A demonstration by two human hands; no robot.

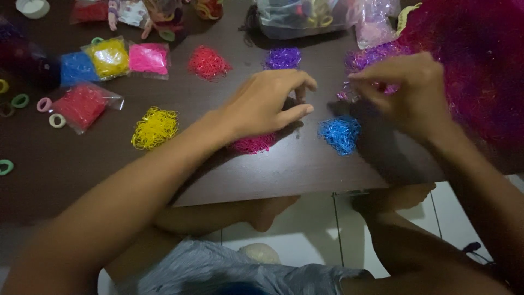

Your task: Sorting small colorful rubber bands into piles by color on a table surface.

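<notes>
Nearest the person, at the front edge of the dark wooden table point(305, 169), the left hand point(267, 104) rests over the magenta pile point(254, 143) of tiny rubber bands, fingers loosely curled and slightly apart, gripping nothing that shows. This magenta pile serves as the landmark. Just to its right lies a blue pile point(340, 134); to its left, well apart, a yellow pile point(155, 127).

Beyond the blue pile, the right hand point(406, 90) has its fingertips pinched together at the edge of a mixed pink-purple heap point(367, 60), seemingly closed on a few bands, though the bands themselves are too small to make out. A much larger tangled mass of the same colours point(475, 65) spreads to the far right.

Further back from the magenta pile sit a purple pile point(283, 57) and a red pile point(208, 63). To the far left are small clear bags holding red point(82, 105), blue point(76, 68), yellow point(109, 57) and pink bands point(148, 58).

The bands look very light, soft and stretchy, prone to clinging in clumps; a fingertip pinch on a single loop at a pile's loose edge seems the surest hold.
</notes>
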